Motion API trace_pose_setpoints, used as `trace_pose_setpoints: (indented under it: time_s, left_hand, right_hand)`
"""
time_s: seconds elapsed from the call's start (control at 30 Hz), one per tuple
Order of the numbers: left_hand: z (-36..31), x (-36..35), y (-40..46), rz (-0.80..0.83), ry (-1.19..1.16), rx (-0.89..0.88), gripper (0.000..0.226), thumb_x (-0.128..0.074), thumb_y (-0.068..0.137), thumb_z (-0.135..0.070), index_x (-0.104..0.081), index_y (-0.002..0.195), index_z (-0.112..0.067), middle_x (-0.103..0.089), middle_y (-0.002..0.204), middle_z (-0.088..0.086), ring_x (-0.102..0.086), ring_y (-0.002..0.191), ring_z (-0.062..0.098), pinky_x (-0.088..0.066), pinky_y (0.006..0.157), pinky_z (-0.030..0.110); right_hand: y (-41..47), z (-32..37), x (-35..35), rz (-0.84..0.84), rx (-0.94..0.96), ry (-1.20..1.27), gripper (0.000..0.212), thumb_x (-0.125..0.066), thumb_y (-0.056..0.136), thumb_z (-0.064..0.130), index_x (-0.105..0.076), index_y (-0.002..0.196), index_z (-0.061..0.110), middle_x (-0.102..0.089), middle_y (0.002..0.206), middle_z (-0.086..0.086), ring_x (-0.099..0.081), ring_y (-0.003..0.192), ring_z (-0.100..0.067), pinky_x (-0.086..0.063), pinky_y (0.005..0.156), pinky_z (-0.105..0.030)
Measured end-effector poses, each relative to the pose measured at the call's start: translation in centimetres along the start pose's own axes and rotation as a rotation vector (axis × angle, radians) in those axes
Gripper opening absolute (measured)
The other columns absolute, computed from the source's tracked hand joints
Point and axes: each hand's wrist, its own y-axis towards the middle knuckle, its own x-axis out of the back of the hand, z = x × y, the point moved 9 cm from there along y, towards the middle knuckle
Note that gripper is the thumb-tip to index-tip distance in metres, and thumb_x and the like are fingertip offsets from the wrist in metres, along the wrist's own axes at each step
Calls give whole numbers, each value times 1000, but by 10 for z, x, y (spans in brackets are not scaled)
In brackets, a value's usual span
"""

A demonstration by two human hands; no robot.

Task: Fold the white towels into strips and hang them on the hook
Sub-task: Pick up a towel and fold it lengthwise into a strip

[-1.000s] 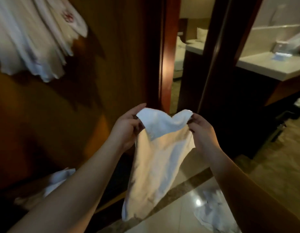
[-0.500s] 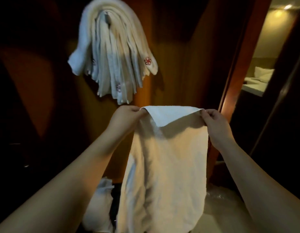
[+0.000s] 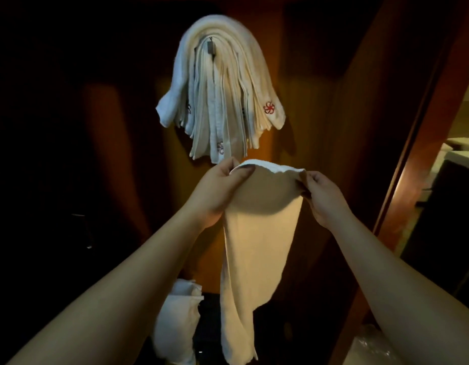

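A white towel (image 3: 257, 248) hangs in a long folded strip in front of me. My left hand (image 3: 218, 191) pinches its top left corner and my right hand (image 3: 324, 196) pinches its top right corner, with the upper edge curved between them. Directly above, several folded white towels (image 3: 222, 90) with red emblems are draped over a small metal hook (image 3: 211, 47) on the wooden wall. The top edge of the held towel sits just below the hanging bundle's lower ends.
Another white towel (image 3: 178, 322) lies crumpled low down behind my left forearm. A dark wooden wall (image 3: 315, 101) fills the background. A wooden door frame (image 3: 401, 180) runs along the right, with a lit room beyond it.
My view has swung from the doorway to the hook. Both hands have lifted the towel closer to the hanging bundle and moved nearer each other, narrowing the strip.
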Motion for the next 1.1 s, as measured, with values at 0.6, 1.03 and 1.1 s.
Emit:
trace_pose_setpoints:
  time_s: [0.6, 1.03, 1.1]
  left_hand:
    - [4, 131, 20, -93, 99, -24, 24, -58, 101, -32, -71, 113, -17, -75, 110, 7, -69, 108, 27, -51, 102, 53]
    - [10, 180, 68, 110, -39, -200, 13, -59, 101, -25, -72, 103, -27, -77, 100, -5, -73, 97, 12, -59, 82, 27]
    - [9, 179, 75, 102, -11, -230, 14, -59, 101, -26, -72, 101, -28, -77, 100, -4, -73, 96, 12, -59, 85, 28]
  right_hand:
    - [12, 9, -146, 95, 89, -41, 20, -63, 94, 49, -73, 83, 36, -70, 77, 17, -64, 94, -19, -51, 82, -34]
    - [32, 5, -214, 95, 221, -578, 24, -73, 88, 43, -65, 102, 24, -66, 97, 7, -63, 90, -10, -49, 73, -28]
    - [39, -3, -209, 52, 222, -672, 20, -70, 90, 40, -65, 102, 24, -59, 102, 9, -57, 98, -14, -45, 76, -27]
